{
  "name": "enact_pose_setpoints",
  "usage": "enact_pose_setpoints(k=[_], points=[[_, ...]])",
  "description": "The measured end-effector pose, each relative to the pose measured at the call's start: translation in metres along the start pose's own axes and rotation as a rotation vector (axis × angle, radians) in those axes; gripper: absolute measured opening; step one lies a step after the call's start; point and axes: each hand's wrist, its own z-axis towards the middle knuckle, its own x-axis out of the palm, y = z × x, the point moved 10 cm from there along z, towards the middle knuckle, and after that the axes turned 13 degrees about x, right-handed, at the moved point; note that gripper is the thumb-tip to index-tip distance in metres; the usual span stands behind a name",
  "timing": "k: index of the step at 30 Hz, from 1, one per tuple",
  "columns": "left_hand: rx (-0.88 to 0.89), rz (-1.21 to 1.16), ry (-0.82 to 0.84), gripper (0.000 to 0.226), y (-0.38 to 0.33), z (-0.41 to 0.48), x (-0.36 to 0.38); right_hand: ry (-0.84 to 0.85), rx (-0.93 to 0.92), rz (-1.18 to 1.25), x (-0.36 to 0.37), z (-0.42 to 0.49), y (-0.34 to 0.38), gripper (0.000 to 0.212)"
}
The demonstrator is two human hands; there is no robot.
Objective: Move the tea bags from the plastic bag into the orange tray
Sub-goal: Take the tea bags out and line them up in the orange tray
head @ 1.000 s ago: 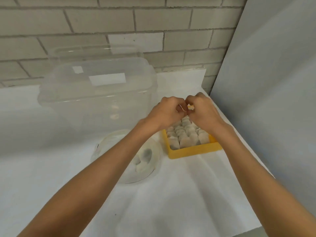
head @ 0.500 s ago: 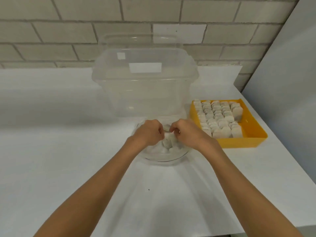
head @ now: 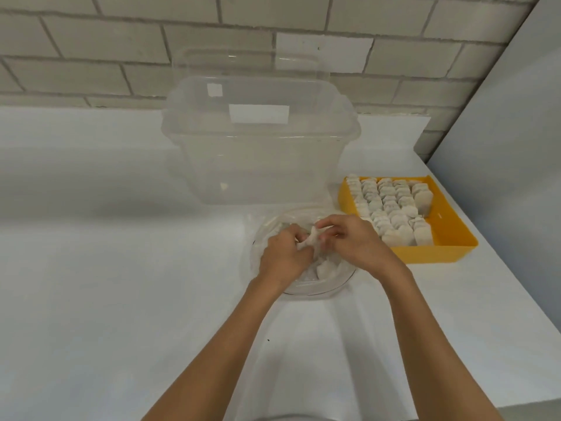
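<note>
A clear plastic bag (head: pixel 331 285) lies open on the white table in front of me, with loose whitish tea bags (head: pixel 326 270) inside. Both hands are in its mouth. My left hand (head: pixel 280 256) and my right hand (head: pixel 352 241) pinch the same tea bag (head: pixel 312 238) between them, just above the pile. To the right stands the orange tray (head: pixel 449 235), holding several rows of upright tea bags (head: pixel 391 208) that fill its left and middle part.
A large clear plastic bin (head: pixel 258 153) stands right behind the bag, its lid leaning on the brick wall. A grey panel (head: pixel 510 141) closes off the right side. The table's right edge runs just past the tray.
Both hands left the orange tray and moved left to the plastic bag. They now pinch a tea bag there. My view shifted left and down.
</note>
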Motion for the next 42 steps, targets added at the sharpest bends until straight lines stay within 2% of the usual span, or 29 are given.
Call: enact_pose_setpoints(k=[4, 9, 14, 20, 25, 27, 28, 31, 33, 36, 39, 42], points=[[0.048, -0.226, -0.104, 0.008, -0.013, -0.018, -0.022, -0.006, 0.026, 0.191, -0.01, -0.01, -0.006, 0.027], [-0.054, -0.702, -0.121, 0.019, -0.011, -0.037, -0.03, 0.059, 0.048, 0.369, -0.007, -0.025, -0.001, 0.018], [-0.091, -0.819, -0.138, 0.029, -0.002, -0.042, -0.032, 0.069, 0.022, 0.497, -0.006, -0.033, 0.01, 0.013], [-0.089, -0.901, -0.16, 0.017, -0.002, -0.042, -0.028, 0.012, 0.074, 0.634, -0.008, -0.032, 0.004, 0.011], [-0.175, -1.105, -0.11, 0.018, -0.007, -0.045, -0.015, 0.154, 0.118, 0.795, 0.009, -0.036, 0.007, 0.012], [-0.177, -1.075, -0.091, 0.018, -0.009, -0.046, -0.011, 0.15, 0.114, 0.805, 0.013, -0.038, 0.01, 0.012], [-0.149, -0.979, -0.115, 0.018, -0.009, -0.045, -0.014, 0.099, 0.107, 0.801, 0.01, -0.037, 0.01, 0.015], [0.075, -0.466, -0.336, 0.021, -0.019, -0.046, -0.05, -0.191, 0.052, 0.659, -0.01, -0.038, 0.007, 0.018], [0.247, -0.321, -0.34, 0.03, -0.044, -0.048, -0.056, -0.302, -0.005, 0.547, -0.018, -0.042, 0.014, 0.018], [0.312, -0.335, -0.234, 0.039, -0.06, -0.047, -0.043, -0.258, -0.053, 0.544, -0.013, -0.043, 0.024, 0.015], [0.233, -0.574, -0.242, 0.037, -0.051, -0.043, -0.044, -0.149, -0.081, 0.562, -0.01, -0.043, 0.029, 0.008], [0.164, -0.717, -0.23, 0.036, -0.041, -0.04, -0.043, -0.014, -0.112, 0.551, -0.005, -0.042, 0.033, 0.019]])
